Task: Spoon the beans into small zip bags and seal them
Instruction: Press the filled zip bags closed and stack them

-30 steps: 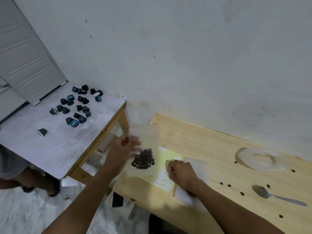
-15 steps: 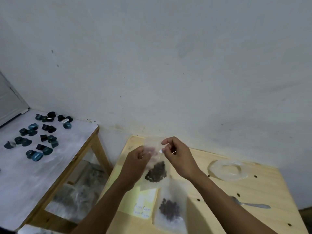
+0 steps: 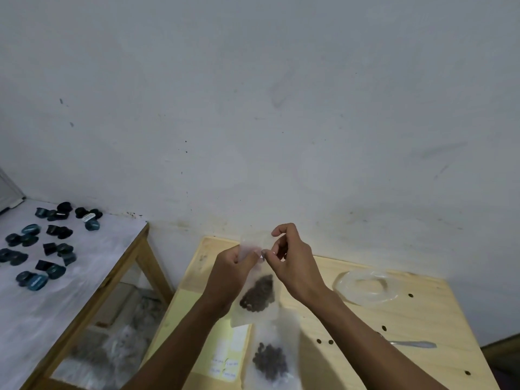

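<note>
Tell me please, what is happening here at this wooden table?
A person holds up a small zip bag of dark beans, left hand and right hand pinching its top edge, apparently to seal it. A second filled bag lies on the wooden table. The spoon lies unused at right.

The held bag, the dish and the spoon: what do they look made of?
Held bag: thin frosted plastic film; the beans show through it.
Dish: clear glossy plastic or glass; wood shows through, rim glints.
Spoon: probably polished metal, grey with a sheen; partly hidden behind the right forearm.
</note>
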